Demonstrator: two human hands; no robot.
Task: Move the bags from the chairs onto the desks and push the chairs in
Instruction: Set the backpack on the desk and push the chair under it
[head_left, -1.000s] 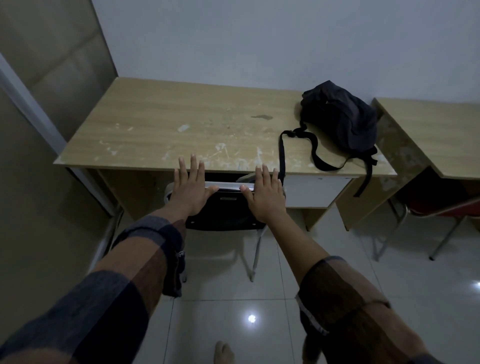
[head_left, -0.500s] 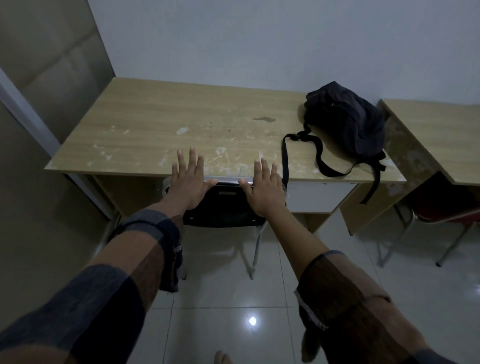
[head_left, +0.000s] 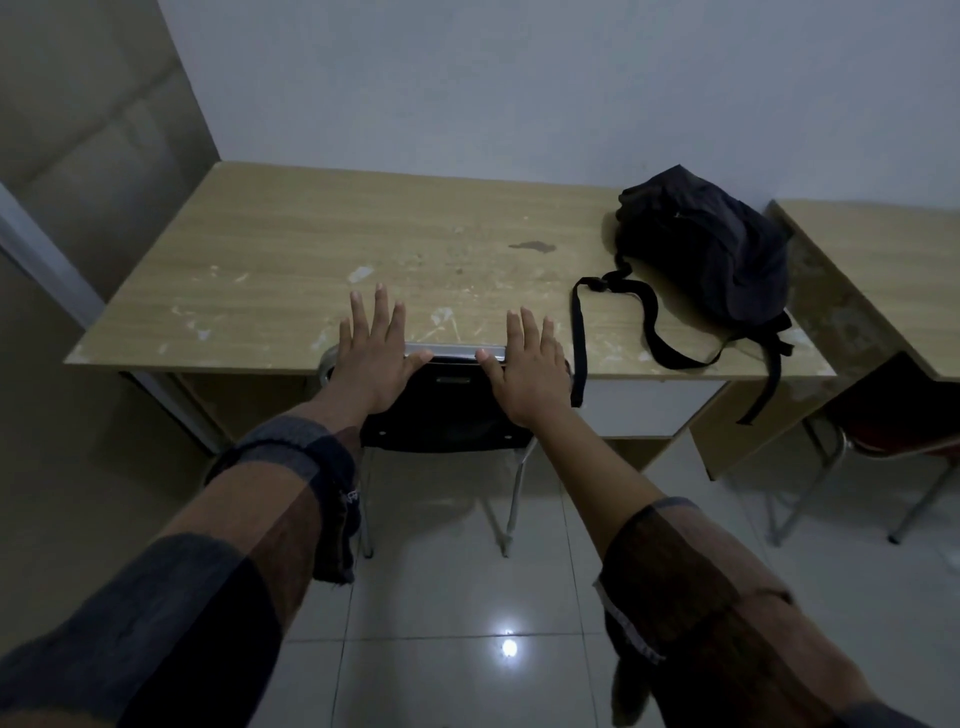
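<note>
Against the near worktop (head_left: 291, 270) edge, we press two flat, open hands, left (head_left: 370, 364) and right (head_left: 531, 373), on one black chair (head_left: 447, 415); one backpack (head_left: 711, 249) lies right.

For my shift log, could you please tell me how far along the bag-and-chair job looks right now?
Done: the black backpack lies on the near desk. In hand: the left hand and right hand press flat against the black chair back, seat under the desk. Left: the red chair at the next desk; no bag is visible there.

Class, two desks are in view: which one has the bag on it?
The left desk, the one whose chair both hands are on; the black bag lies at its right end.
</note>
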